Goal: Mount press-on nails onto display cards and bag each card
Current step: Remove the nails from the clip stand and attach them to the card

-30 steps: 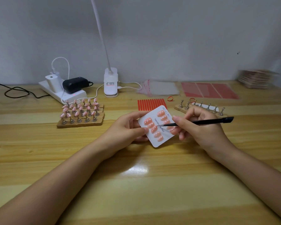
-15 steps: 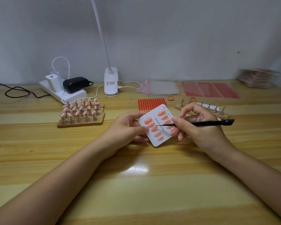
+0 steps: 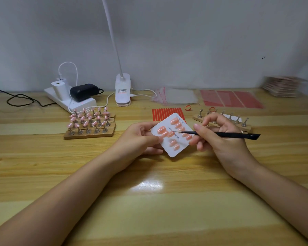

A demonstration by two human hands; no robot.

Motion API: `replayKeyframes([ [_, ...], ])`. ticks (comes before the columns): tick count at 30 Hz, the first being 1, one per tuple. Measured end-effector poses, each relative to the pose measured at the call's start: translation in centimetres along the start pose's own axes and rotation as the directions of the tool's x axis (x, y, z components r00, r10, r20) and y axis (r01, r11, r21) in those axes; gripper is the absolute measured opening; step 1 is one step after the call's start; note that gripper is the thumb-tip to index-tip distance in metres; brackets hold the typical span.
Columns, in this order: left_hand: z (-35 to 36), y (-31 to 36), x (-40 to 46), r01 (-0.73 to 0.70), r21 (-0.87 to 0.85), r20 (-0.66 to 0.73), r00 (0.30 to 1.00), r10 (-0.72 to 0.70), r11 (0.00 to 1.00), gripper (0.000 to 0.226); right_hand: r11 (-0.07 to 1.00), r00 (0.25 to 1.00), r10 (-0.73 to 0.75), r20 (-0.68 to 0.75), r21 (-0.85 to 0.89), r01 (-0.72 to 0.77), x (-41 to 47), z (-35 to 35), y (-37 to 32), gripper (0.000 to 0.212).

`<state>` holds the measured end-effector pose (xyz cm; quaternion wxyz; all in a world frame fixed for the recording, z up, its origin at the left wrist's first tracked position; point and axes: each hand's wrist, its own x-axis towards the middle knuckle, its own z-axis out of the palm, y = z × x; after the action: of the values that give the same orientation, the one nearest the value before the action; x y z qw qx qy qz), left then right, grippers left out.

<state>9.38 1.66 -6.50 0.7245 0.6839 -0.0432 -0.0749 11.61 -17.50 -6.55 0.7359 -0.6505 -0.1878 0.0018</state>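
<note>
You can read part of "Handmade Nail" on the white card [image 3: 174, 150]. The label on the lamp base [image 3: 122, 90] is too small to read.

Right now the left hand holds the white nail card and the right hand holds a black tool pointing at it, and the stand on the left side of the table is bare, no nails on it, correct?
Not quite. In the head view the left hand holds the card and the right hand holds the black tool, but the left stand is full of pink nails. The stand behind the right hand has bare pegs.

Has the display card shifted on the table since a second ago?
No: the display card sits just below the red strip sheet, as before.
</note>
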Motion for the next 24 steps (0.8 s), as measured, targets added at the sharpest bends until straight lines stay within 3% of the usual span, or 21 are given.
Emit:
replayKeyframes([
  [24,0.03,0.3,-0.2,0.017,-0.03,0.002,1.0,-0.017,0.999,0.027,0.999,0.998,0.032,0.053,-0.006,-0.032,0.11,0.2,0.2,0.017],
])
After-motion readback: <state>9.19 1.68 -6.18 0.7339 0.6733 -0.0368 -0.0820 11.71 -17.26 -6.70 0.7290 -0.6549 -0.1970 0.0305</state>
